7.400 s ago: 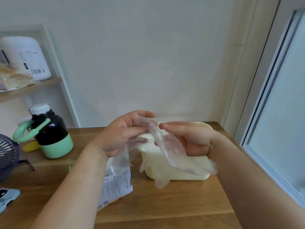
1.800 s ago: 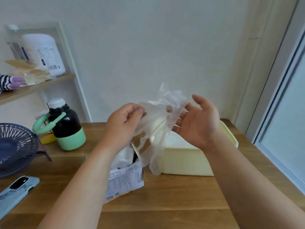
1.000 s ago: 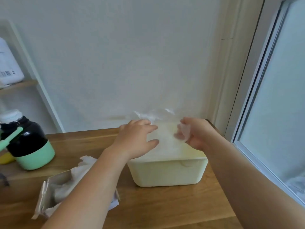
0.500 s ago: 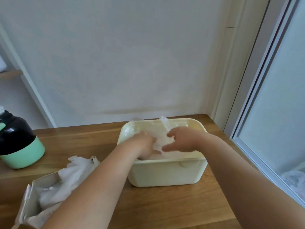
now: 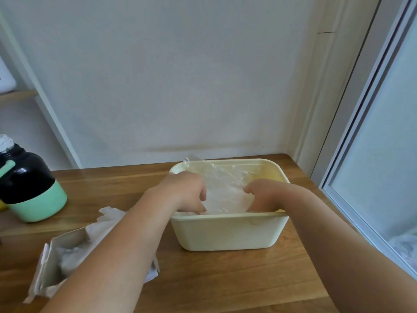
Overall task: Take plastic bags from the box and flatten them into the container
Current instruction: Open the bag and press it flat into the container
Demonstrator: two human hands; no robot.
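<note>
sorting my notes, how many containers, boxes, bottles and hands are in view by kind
container: 1
box: 1
bottle: 1
hands: 2, left hand and right hand, both down in the container
total: 5

container [image 5: 228, 231]: pale cream yellow, plain
bag [image 5: 225, 190]: clear, with whitish glints in the creases
box [image 5: 50, 267]: off-white card; small dark print on the flap by the left forearm, too blurred to read
bags in box [image 5: 101, 224]: milky white, translucent
table [image 5: 225, 279]: warm brown wood with long grain lines
bottle [image 5: 29, 186]: black above, mint green base and handle, white cap
wall [image 5: 180, 75]: plain white
</note>
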